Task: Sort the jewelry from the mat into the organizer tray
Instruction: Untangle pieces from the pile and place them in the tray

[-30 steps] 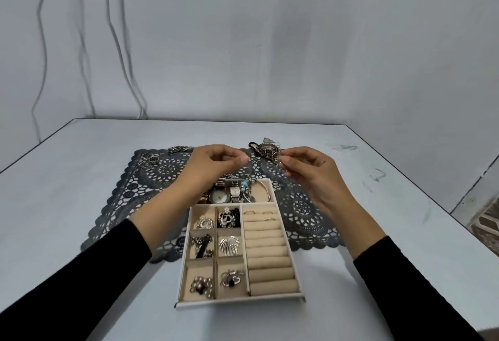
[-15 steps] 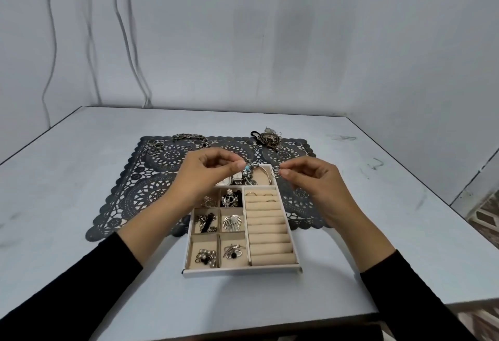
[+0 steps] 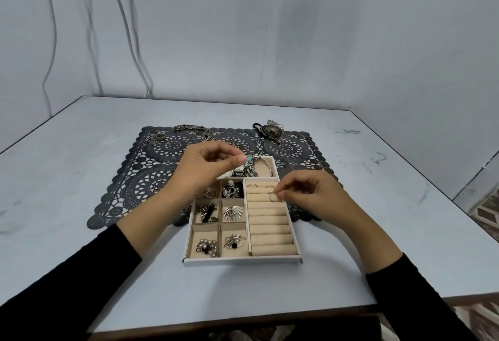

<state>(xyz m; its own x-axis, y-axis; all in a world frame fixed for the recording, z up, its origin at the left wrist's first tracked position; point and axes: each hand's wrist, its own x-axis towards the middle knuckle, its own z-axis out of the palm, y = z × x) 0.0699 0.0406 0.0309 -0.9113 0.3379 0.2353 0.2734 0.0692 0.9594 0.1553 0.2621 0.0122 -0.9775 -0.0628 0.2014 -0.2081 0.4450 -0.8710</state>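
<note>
Right hand pinches thin silver ring upright over beige roll slots of white organizer tray, likely for slotting. Left hand fingertips pinched above tray; contents unreadable.

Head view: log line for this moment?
right hand: pinches ring at ring rolls | left hand: curled above organizer tray, hold unclear | mat: loose rings, bracelet unsorted
</note>
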